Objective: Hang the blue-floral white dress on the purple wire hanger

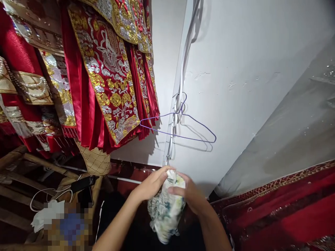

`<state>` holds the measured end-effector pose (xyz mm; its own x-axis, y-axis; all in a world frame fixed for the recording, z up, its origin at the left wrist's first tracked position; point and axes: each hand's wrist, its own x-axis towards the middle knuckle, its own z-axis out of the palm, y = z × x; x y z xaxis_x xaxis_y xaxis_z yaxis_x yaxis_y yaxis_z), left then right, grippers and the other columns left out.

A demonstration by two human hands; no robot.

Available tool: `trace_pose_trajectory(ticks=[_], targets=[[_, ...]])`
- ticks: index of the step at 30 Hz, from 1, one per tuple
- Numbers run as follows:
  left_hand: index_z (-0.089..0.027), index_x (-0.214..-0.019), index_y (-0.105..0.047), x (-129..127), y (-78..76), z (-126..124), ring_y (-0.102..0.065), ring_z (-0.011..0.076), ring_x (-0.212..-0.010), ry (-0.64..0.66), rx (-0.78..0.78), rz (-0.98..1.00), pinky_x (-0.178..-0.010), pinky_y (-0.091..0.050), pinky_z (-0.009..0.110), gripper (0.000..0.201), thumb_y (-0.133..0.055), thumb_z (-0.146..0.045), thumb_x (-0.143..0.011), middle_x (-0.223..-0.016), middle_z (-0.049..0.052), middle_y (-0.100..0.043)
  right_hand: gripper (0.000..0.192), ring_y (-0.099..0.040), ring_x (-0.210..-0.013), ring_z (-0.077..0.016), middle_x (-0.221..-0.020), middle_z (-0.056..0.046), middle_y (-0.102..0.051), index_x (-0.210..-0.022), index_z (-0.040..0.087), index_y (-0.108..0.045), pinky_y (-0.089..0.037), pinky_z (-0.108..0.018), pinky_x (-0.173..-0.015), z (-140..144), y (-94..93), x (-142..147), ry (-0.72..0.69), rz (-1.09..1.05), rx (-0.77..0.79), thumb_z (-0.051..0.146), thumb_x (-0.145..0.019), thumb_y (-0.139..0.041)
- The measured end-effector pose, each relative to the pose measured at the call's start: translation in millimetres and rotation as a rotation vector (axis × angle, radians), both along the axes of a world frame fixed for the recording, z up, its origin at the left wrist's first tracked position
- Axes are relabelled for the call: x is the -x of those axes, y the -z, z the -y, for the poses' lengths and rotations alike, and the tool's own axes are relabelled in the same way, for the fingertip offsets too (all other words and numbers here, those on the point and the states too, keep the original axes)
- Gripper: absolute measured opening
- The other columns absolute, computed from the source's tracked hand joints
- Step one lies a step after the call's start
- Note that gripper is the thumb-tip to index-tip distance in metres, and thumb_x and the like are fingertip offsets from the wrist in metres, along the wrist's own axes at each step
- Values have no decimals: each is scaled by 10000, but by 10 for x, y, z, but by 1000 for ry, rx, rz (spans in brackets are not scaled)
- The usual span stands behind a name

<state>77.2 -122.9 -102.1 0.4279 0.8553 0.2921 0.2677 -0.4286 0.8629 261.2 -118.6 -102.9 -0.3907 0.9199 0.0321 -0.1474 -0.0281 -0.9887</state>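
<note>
A crumpled white cloth garment (169, 212) with green and yellow patches hangs bunched between my hands at the lower middle. On its upper left side, my left hand (154, 183) is closed round the fabric. My right hand (187, 193) grips the upper right side, thumb across the front, slightly blurred. The garment's exact kind cannot be made out in its folds. Above and apart from both hands, a purple wire hanger (193, 137) hangs bare from a white strap (181, 76) on the wall.
Red embroidered costumes (112, 76) hang at the left. Below them, a wooden frame seat (47, 167) carries a black power bank or phone-like object (83, 183) with a white cable (39, 195). Red fabric (288, 209) and translucent covering (282, 129) stand at the right. A white wall (230, 55) is ahead.
</note>
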Motion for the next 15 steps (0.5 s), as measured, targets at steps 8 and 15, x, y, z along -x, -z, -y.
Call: trace_pose_trajectory(ticks=[8,15], targets=[[-172,-803,-627,817,-83,-41,-544,162,-660,-185,-24,-624,-601,-336,248,411,-452,-517,-944,-745,20,-636,404,-608,-1176,-275,-1234,-104,-687,-1173,186,-695,-448,-405,-1010,-1319,-494,-192,542,352,-679,289,-803,-570],[-186,-824,-684,1070,-339,-210,-672,244,-843,-336,-37,-901,-764,-470,320,400,-397,-428,-964,-904,110,-735,319,-699,-875,-258,-954,-54,-769,-1005,219,-761,-514,-332,-762,-1525,-285,-540,444,666,-674,243,-758,-560]])
